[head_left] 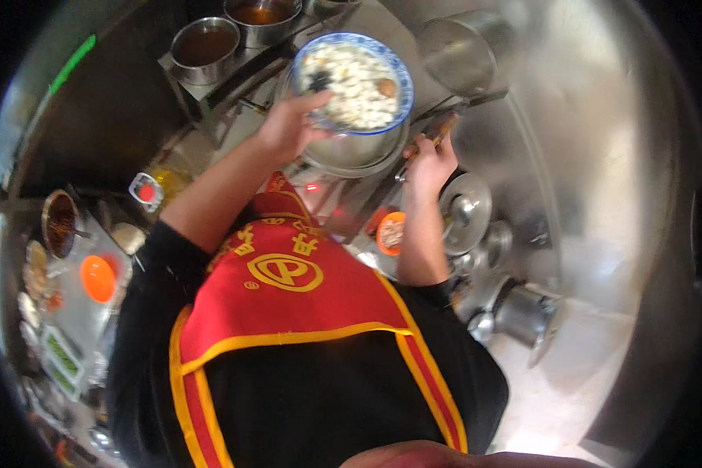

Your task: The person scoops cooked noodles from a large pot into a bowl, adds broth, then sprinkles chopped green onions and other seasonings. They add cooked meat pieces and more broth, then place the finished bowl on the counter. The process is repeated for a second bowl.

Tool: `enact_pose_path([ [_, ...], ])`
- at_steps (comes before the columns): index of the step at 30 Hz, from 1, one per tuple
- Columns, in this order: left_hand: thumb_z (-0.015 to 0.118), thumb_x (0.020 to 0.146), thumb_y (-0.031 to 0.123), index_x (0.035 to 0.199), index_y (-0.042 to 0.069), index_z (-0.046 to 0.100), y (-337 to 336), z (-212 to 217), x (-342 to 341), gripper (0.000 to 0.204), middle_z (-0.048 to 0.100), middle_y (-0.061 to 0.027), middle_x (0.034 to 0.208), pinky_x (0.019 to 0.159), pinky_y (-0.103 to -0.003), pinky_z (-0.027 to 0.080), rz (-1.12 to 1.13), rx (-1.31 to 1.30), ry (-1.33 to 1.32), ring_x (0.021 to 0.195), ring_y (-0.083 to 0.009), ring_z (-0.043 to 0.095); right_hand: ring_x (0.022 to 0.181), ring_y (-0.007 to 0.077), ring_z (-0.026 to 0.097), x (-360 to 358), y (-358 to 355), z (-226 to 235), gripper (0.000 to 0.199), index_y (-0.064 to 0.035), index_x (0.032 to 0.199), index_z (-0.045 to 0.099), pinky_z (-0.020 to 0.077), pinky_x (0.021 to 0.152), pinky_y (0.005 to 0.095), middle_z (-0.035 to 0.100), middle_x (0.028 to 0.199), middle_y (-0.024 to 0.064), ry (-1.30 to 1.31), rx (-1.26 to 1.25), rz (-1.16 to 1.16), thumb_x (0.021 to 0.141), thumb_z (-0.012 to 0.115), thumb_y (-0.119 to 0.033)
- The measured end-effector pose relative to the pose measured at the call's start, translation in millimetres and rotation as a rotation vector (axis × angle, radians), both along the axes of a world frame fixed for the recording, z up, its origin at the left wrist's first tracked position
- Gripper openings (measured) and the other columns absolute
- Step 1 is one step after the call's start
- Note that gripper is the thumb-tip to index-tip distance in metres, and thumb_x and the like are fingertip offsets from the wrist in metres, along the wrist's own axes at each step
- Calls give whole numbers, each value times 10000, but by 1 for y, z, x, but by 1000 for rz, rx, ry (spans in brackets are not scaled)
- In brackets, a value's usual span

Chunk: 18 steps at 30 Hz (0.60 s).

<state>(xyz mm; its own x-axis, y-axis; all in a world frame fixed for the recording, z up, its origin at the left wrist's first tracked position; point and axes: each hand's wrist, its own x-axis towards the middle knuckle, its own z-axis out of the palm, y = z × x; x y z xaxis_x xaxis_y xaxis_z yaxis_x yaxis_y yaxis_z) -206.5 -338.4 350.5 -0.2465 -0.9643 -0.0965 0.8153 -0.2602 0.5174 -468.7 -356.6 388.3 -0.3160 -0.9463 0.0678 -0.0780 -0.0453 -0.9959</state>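
Blue-rimmed bowl [356,82] gripped by left fingers [308,105]; right fingers [429,152] closed round ladle handle [443,125].

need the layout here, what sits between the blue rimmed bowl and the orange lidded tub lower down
In the head view, a steel bowl sits directly under the blue-rimmed bowl, above the orange-lidded tub; the right hand is beside it.

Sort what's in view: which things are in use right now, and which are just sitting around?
In use: left hand holding the blue-rimmed bowl of white food; right hand gripping a handle; steel basin under the bowl.

Sitting around: two sauce pots, orange lid, small orange bowl, steel lid, steel pot.
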Motion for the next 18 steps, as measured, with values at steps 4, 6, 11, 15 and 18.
enact_pose_path([
  [4, 635, 1006, 243, 1450, -15, 484, 55, -67, 81, 535, 640, -160, 1368, 1076, -486, 494, 103, 124, -45, 1254, -310, 627, 561, 190, 619, -43, -31, -78, 102, 22, 899, 617, 407, 431, 266, 682, 800, 134, -297, 595, 115, 933, 557, -53],
  [6, 649, 981, 218, 1450, -20, 488, 86, -93, 113, 550, 643, -168, 1361, 1125, -483, 455, 180, 250, -129, 1262, -319, 621, 519, 156, 558, -55, -43, -122, 108, -15, 878, 596, 364, 404, 248, 665, 779, 125, -364, 762, 177, 938, 581, -104],
  [11, 653, 866, 174, 1434, -13, 500, 145, -127, 152, 617, 640, -185, 1351, 1093, -543, 485, 321, 497, -217, 1259, -378, 612, 407, 94, 436, -91, -46, -184, 179, -66, 798, 536, 330, 326, 237, 626, 712, 92, -594, 1030, 353, 943, 579, -161],
  [15, 641, 814, 125, 1401, -2, 539, 154, -144, 158, 609, 664, -151, 1319, 1033, -483, 524, 347, 463, -216, 1189, -339, 656, 408, 100, 433, -90, -44, -202, 171, -86, 795, 576, 313, 325, 230, 647, 718, 102, -476, 1132, 299, 936, 585, -183],
  [18, 638, 831, 224, 1373, 25, 556, 151, -151, 165, 583, 693, -136, 1252, 748, -406, 623, 328, 522, -382, 1040, -319, 718, 503, 151, 535, -76, -25, -192, 176, -58, 894, 644, 398, 400, 276, 684, 773, 145, -303, 1047, 224, 941, 603, -223],
])
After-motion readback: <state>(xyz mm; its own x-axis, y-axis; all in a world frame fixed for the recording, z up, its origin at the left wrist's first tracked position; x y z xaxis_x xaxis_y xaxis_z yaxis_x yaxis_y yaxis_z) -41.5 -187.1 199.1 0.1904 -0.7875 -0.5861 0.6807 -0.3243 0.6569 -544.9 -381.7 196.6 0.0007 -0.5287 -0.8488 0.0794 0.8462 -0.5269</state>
